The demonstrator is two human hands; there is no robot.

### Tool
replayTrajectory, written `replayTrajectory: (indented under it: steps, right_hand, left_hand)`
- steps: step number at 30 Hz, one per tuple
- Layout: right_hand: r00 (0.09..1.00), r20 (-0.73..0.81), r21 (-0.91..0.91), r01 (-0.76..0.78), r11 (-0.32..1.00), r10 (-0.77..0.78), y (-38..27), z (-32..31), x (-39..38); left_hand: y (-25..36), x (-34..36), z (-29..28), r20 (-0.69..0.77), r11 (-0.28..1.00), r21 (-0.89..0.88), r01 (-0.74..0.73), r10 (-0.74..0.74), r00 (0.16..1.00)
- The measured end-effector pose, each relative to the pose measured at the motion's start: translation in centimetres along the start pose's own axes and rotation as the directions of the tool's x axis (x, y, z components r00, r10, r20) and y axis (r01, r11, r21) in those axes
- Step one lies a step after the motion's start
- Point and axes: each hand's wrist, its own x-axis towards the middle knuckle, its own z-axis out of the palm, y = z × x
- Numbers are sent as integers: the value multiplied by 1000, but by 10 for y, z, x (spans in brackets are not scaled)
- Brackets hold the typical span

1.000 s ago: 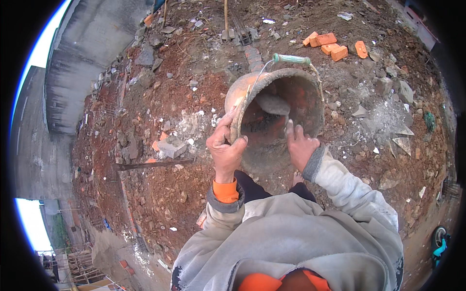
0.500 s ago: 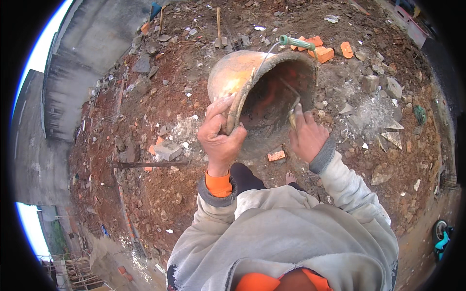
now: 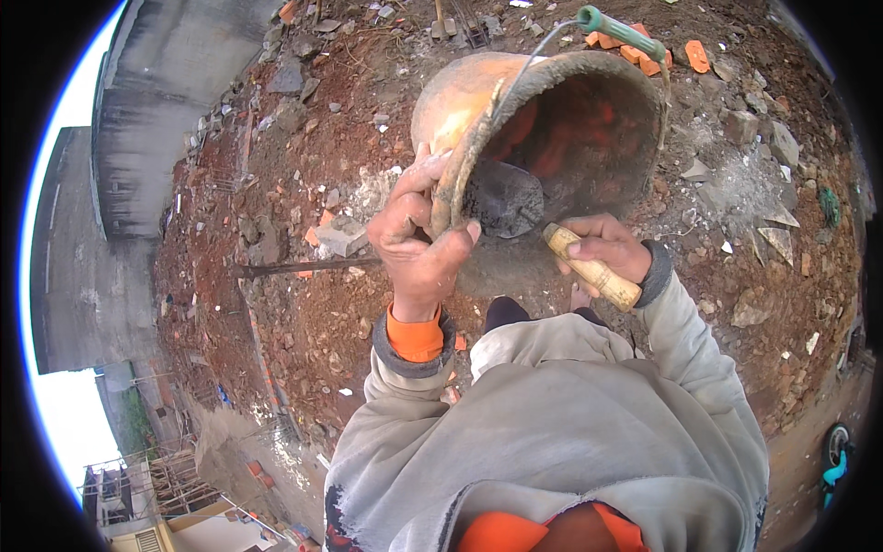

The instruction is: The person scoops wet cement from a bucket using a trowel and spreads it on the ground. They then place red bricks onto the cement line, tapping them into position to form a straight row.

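The orange bucket (image 3: 478, 92) is tipped on its side in mid-air above the rubble ground (image 3: 303, 304), its mouth facing the person. The bucket's far depths are dark and hard to make out. The left hand (image 3: 418, 244) clamps the near rim, fingers (image 3: 432, 170) wrapped over the edge. Inside the mouth sits a trowel (image 3: 501, 198), blade grey with mortar; the right hand (image 3: 607, 248) is closed round its wooden handle, just below the bucket. Orange bricks (image 3: 644, 51) lie beyond the bucket, partly hidden by its green-gripped bail.
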Motion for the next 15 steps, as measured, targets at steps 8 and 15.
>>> replayTrajectory:
  steps: [8,15]
  right_hand:
    - [994,98,448,-94,889,56,83,34,35]
    - [989,-145,-36,-36,999,30,74,60,5]
  left_hand:
    - [-95,-87,-42,-380,922,-206,329,-385,841]
    - [-116,-154,-157,-641,799,-476,368,-601,477]
